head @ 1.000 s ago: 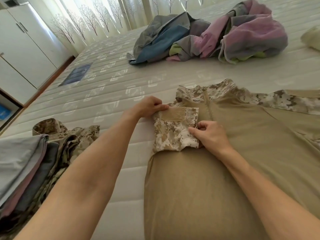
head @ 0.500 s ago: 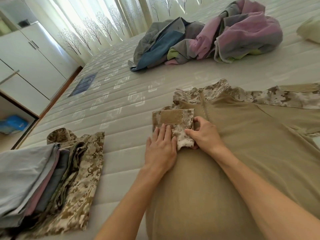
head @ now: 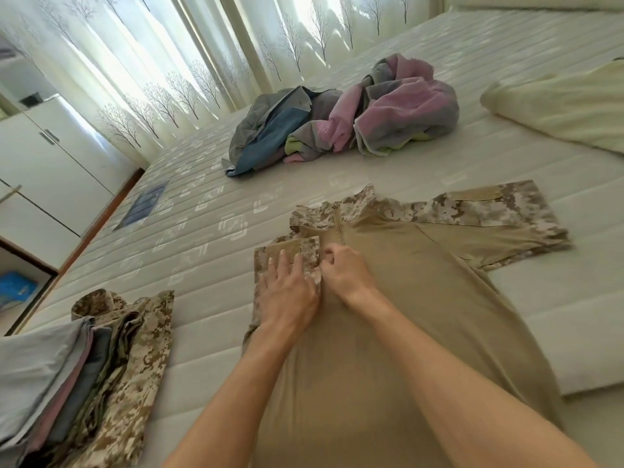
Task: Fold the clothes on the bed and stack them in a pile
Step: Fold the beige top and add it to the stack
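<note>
The left hand [head: 287,295] is pressing flat, fingers straight, on the folded camouflage sleeve [head: 287,251]. Just beside it the right hand [head: 347,271] is curling its fingers, seemingly pinching the sleeve's edge. The tan shirt [head: 388,332] is lying on the mattress [head: 202,231], collar pointing away, right of the folded pile [head: 84,373].

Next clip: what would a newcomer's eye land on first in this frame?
Both hands at centre: the left hand presses flat on the folded camouflage sleeve of the tan camouflage-sleeved shirt, and the right hand pinches the sleeve's edge. Beyond them lies a crumpled heap of pink, grey and blue clothes; a folded pile of clothes sits lower left.
</note>
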